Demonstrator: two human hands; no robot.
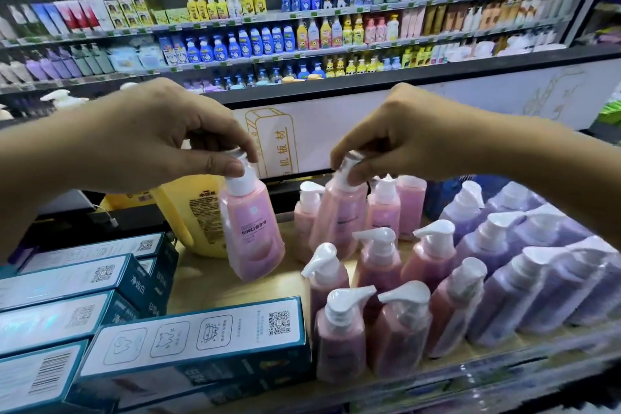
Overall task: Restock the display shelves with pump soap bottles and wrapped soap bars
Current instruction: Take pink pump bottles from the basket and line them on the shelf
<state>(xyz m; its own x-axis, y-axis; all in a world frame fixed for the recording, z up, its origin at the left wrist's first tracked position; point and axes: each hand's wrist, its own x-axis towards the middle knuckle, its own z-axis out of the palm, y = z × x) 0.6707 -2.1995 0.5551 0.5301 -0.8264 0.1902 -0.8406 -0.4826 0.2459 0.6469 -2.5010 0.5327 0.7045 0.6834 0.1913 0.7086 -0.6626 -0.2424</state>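
Restocking of pump soap, head view. The left hand (161,131) pinches the white pump collar of a pink pump bottle (250,228) between thumb and fingertips. The bottle hangs tilted over the bare strip of the wooden shelf (215,282), just in front of a yellow jug (188,212); whether its base touches the board cannot be told. The right hand (403,141) likewise pinches the pump of a second pink bottle (339,212), which leans at the back of the standing pink rows (379,255). Gripping by the neck probably keeps the fingers clear of neighbouring bottles, so each can be lowered into a tight slot. Purple bottles (504,279) stand in their own block to the right (colours kept apart), and teal boxes (188,336) lie at the left. No wrapped soap bar can be picked out.
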